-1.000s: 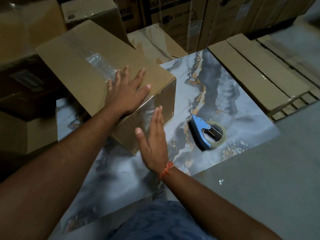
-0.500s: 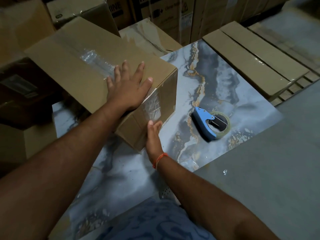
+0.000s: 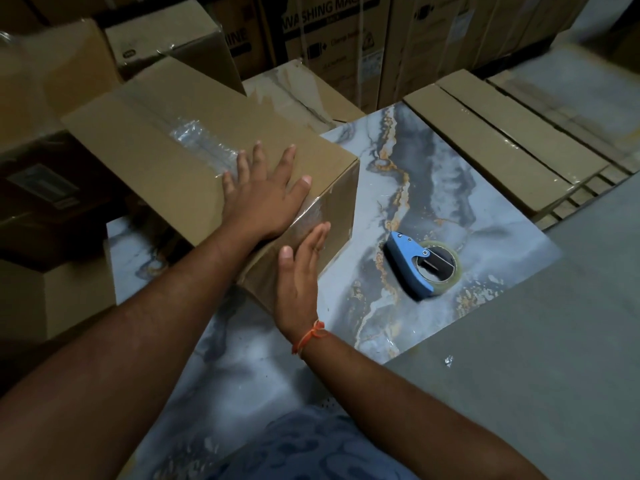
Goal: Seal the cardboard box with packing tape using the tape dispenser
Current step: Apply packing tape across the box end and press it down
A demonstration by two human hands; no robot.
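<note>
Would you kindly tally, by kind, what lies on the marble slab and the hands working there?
Cardboard box: 1
Tape dispenser: 1
Hands: 2, left hand flat on the box top, right hand against its taped end
Total: 4

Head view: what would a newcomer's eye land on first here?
The cardboard box at centre left, with clear tape along its top and the left hand flat on it. The right hand presses open against its near side. To the right, the blue tape dispenser lies untouched on the marbled surface.
</note>
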